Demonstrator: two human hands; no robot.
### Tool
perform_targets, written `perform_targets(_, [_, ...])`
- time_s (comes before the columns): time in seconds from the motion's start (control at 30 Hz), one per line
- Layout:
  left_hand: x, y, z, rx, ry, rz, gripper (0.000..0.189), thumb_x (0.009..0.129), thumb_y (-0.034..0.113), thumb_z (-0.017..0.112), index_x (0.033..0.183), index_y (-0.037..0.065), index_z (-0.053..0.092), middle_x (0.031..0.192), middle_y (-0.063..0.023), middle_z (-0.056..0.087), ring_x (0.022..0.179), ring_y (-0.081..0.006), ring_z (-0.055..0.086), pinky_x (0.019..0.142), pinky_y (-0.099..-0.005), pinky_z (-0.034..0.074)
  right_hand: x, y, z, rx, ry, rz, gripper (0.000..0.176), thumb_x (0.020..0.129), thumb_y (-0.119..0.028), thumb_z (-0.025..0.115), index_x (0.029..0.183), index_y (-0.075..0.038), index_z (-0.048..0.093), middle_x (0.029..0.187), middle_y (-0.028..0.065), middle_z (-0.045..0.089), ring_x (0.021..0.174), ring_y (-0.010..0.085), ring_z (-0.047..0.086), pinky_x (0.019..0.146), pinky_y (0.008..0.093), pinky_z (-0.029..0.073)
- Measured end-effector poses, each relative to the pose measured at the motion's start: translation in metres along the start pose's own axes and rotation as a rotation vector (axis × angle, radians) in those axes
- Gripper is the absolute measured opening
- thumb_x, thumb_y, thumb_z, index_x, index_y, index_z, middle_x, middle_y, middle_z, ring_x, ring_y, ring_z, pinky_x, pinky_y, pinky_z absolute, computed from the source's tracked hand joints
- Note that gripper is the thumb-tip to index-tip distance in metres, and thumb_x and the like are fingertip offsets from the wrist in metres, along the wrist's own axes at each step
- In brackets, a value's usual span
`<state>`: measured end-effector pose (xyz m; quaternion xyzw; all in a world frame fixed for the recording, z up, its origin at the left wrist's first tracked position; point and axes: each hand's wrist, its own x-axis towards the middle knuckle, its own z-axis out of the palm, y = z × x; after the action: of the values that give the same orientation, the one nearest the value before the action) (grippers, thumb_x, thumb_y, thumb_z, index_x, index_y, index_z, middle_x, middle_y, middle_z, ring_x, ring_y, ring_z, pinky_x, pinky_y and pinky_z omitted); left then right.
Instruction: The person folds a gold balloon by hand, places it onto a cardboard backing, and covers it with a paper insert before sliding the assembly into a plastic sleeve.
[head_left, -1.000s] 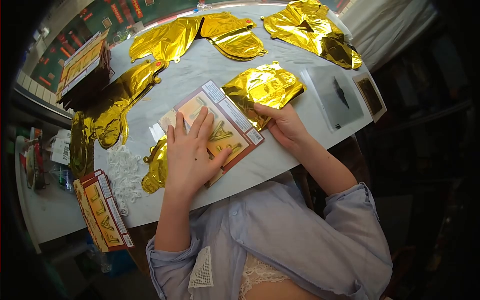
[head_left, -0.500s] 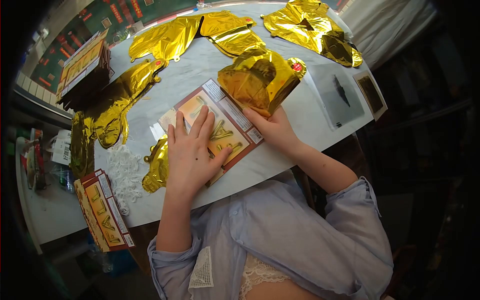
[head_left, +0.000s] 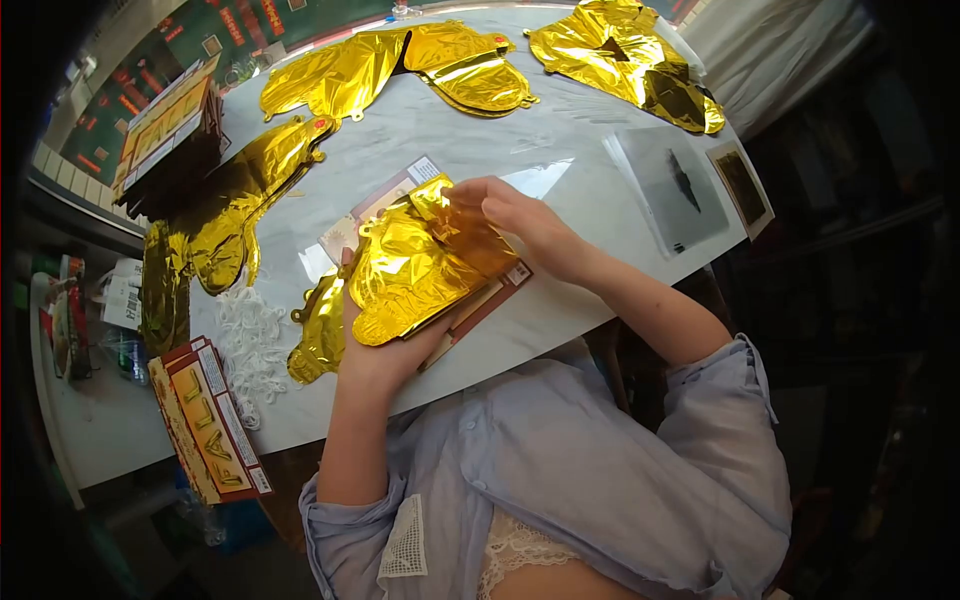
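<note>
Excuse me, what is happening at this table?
A person is handling a gold foil piece above a printed card on the table. The left hand is mostly hidden under the foil, and the right hand is at its edge. More gold foil lies farther back, and white strings are piled at the left.

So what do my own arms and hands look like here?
Both the left hand and right hand are ungloved, with no watch or bracelet visible. The sleeves are pale blue, loose and wrinkled, ending around the elbows and leaving the forearms bare. Foil hides most of the left fingers.
</note>
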<state>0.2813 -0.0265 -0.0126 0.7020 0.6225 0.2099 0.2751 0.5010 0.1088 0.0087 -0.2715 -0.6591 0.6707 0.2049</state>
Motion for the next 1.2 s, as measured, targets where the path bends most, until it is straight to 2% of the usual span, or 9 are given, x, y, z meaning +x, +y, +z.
perform_targets(0.07, [0.001,0.002,0.0,0.135,-0.003,0.03,0.058,0.103,0.059,0.054,0.155,0.033,0.053,0.159,0.0056,0.056,0.155,-0.0199,0.04,0.133,-0.0594,0.002,0.015,0.0,-0.005,-0.174,0.042,-0.053,0.059,0.113,-0.029,0.042,0.164,0.0,0.036,0.166,0.0152,0.042,0.157,0.0261,0.036,0.129,0.0403,0.024])
perform_targets(0.13, [0.002,0.005,0.001,0.176,0.001,0.017,0.059,0.103,0.059,0.053,0.156,0.033,0.053,0.16,0.0058,0.055,0.155,-0.02,0.04,0.133,-0.0596,0.002,0.03,0.019,-0.01,-0.939,0.082,-0.277,0.061,0.114,-0.03,0.038,0.166,0.002,0.03,0.172,0.0202,0.032,0.162,0.0323,0.026,0.132,0.0444,0.019])
perform_targets(0.27, [0.0,0.002,-0.002,0.169,-0.031,0.01,0.061,0.103,0.059,0.054,0.158,0.032,0.051,0.162,0.0062,0.053,0.157,-0.0203,0.038,0.133,-0.0599,0.0,0.042,0.04,0.013,-1.253,0.072,-0.331,0.069,0.112,-0.035,0.042,0.168,0.001,0.024,0.175,0.0222,0.024,0.164,0.0365,0.018,0.133,0.0484,0.016])
perform_targets(0.6, [-0.004,0.002,0.017,-0.175,0.085,-0.108,0.063,0.098,0.044,0.07,0.155,0.022,0.054,0.156,0.0014,0.059,0.149,-0.0251,0.048,0.134,-0.0529,0.006,0.043,0.043,0.018,-1.325,0.086,-0.39,0.072,0.109,-0.038,0.046,0.167,0.0,0.027,0.175,0.0203,0.025,0.163,0.0327,0.022,0.132,0.0475,0.019])
perform_targets(0.63, [-0.01,0.013,0.019,0.345,0.234,0.134,0.063,0.097,0.04,0.072,0.15,0.01,0.057,0.145,-0.0083,0.066,0.137,-0.0315,0.058,0.128,-0.0499,0.025,0.043,0.043,0.017,-1.317,0.094,-0.397,0.072,0.109,-0.039,0.046,0.167,0.0,0.027,0.175,0.02,0.026,0.163,0.0324,0.023,0.132,0.0474,0.02])
perform_targets(0.73, [-0.034,0.062,0.013,0.391,0.072,0.018,0.079,0.097,0.05,0.071,0.145,-0.009,0.054,0.129,-0.0239,0.067,0.121,-0.04,0.063,0.103,-0.0493,0.047,0.041,0.046,0.018,-1.298,0.101,-0.398,0.072,0.11,-0.039,0.046,0.167,0.0,0.027,0.175,0.0195,0.026,0.163,0.032,0.024,0.132,0.0472,0.02])
perform_targets(0.8, [-0.05,0.062,0.031,0.395,0.068,0.041,0.09,0.095,0.057,0.07,0.151,-0.01,0.046,0.137,-0.026,0.061,0.124,-0.0392,0.06,0.105,-0.0481,0.045,0.042,0.046,0.018,-1.292,0.109,-0.403,0.071,0.11,-0.04,0.045,0.167,0.0,0.027,0.175,0.0194,0.026,0.163,0.0319,0.024,0.132,0.047,0.02])
perform_targets(0.97, [-0.074,0.06,0.026,0.368,0.02,0.051,0.084,0.088,0.023,0.082,0.159,0.0,0.044,0.158,-0.0235,0.048,0.146,-0.0403,0.046,0.123,-0.0543,0.032,0.043,0.047,0.017,-1.295,0.095,-0.387,0.069,0.112,-0.039,0.043,0.167,0.0,0.028,0.175,0.0196,0.027,0.163,0.0328,0.024,0.132,0.0467,0.019])
perform_targets(1.2, [-0.144,0.069,-0.048,0.23,0.16,0.23,0.04,0.087,0.009,0.072,0.127,0.003,0.074,0.127,-0.0178,0.075,0.121,-0.0329,0.072,0.105,-0.0501,0.055,0.043,0.05,0.019,-1.282,0.119,-0.404,0.068,0.112,-0.039,0.042,0.166,0.0,0.029,0.174,0.0198,0.029,0.162,0.0328,0.025,0.132,0.0464,0.019])
